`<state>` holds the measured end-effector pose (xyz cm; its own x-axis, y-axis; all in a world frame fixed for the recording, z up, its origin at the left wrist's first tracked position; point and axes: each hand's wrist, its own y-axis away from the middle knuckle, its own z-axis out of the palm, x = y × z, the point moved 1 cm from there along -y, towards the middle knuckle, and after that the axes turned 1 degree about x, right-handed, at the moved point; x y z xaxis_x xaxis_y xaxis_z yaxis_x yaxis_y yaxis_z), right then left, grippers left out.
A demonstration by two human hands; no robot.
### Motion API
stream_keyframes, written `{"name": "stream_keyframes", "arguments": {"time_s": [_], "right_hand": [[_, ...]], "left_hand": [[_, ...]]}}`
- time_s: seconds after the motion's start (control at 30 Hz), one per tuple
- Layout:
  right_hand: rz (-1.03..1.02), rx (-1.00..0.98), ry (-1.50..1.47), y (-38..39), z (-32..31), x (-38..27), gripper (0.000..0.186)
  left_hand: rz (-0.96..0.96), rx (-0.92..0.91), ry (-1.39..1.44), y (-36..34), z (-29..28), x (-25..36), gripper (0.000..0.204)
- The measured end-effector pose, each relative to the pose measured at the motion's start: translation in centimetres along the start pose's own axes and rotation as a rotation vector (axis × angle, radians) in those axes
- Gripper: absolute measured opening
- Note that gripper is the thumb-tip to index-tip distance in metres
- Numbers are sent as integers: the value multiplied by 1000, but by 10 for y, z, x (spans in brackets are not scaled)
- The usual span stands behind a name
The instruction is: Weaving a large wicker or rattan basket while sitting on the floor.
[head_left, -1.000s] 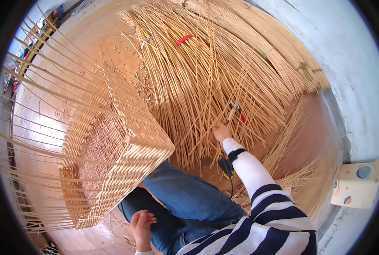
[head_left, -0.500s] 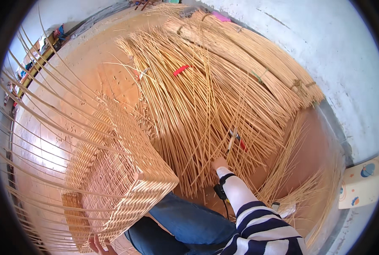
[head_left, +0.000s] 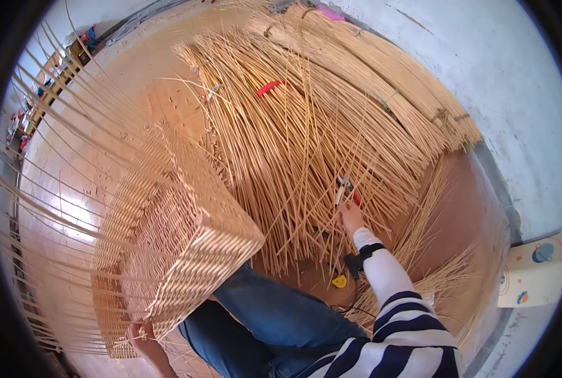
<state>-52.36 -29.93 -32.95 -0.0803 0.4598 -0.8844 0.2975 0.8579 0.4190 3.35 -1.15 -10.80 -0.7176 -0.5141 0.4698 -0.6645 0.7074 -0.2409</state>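
A half-woven wicker basket (head_left: 214,252) leans on its side at the left against my legs, its long unwoven rods fanning out to the left. My left hand (head_left: 143,337) is closed at the basket's lower near edge, its fingers bent around the rim beside thin pale strands. On the loose rods right of the middle lie pruning shears (head_left: 342,188) with one red handle. My right hand (head_left: 351,218) is at the handle ends, its fingers curled there; part of the handles is hidden by the hand.
A wide spread of peeled rods (head_left: 281,145) covers the floor ahead, marked with a red strip (head_left: 269,88). Tied bundles (head_left: 382,69) lie along the wall. A yellow tag (head_left: 339,281) and a black cable (head_left: 356,309) are near my right forearm. A printed carton (head_left: 536,268) stands far right.
My right hand has moved up and right from the rod ends to the shears' handles. My left hand has come up onto the basket's lower edge and closed. The view has shifted slightly.
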Motion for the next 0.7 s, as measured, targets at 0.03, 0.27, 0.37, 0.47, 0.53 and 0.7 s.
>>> {"name": "stream_keyframes", "arguments": {"time_s": [0.03, 0.27, 0.37, 0.47, 0.53, 0.7], "right_hand": [[-10, -47, -17, 0, -16, 2, 21], [97, -295, -305, 87, 23, -105, 21], [44, -407, -396, 124, 63, -140, 18], [-94, -658, -341, 192, 122, -135, 15], [-333, -833, -71, 222, 115, -106, 14], [-669, -713, 98, 258, 119, -148, 22]], "left_hand": [[-12, 21, 15, 1, 5, 1, 12], [99, 53, -76, -2, 8, 38, 15], [25, -17, 4, -7, 4, 29, 22], [-101, 164, 370, 23, -20, -15, 56], [-133, 175, 381, 40, 2, 4, 53], [210, -93, 414, 88, -15, 52, 21]]}}
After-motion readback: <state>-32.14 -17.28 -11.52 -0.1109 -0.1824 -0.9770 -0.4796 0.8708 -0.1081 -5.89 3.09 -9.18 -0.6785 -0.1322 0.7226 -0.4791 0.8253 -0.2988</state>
